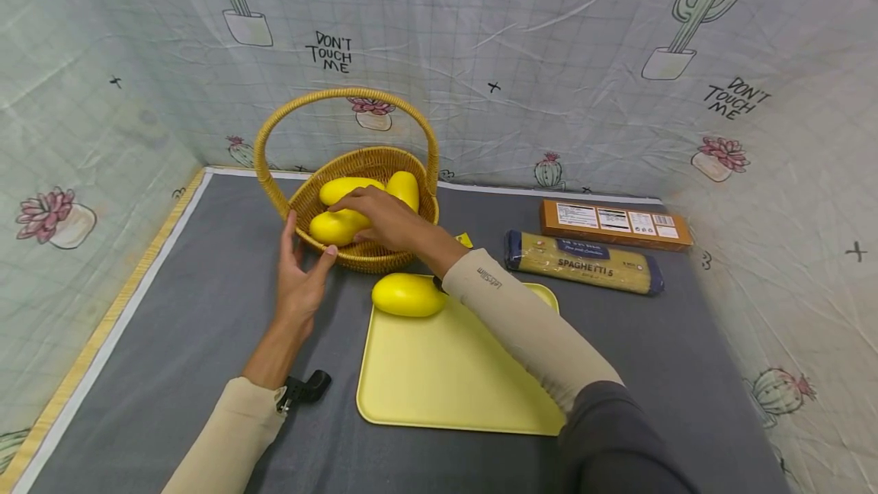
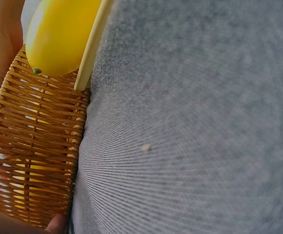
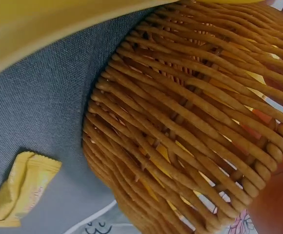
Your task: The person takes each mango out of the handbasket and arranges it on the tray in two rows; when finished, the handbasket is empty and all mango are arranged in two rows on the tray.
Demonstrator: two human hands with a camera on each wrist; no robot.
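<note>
A wicker basket (image 1: 370,261) with a tall arched handle stands at the back left, holding yellow mangoes. My left hand (image 1: 299,288) rests against its left side, fingers straight at the handle's foot and thumb spread on the front wall. The thumb tip (image 2: 57,223) touches the weave in the left wrist view. Reaching over the basket's front rim, my right hand (image 1: 391,219) holds the front mango (image 1: 332,228) inside, fingers over its top and thumb at its side. Two more mangoes, one at the back (image 1: 350,187) and one at the right (image 1: 405,189), lie behind it.
Another mango (image 1: 408,296) lies on the back left corner of a yellow tray (image 1: 453,372), partly under my right forearm. A small yellow wrapped packet (image 3: 24,190) sits right of the basket. Further right are a spaghetti pack (image 1: 583,261) and a brown box (image 1: 617,225).
</note>
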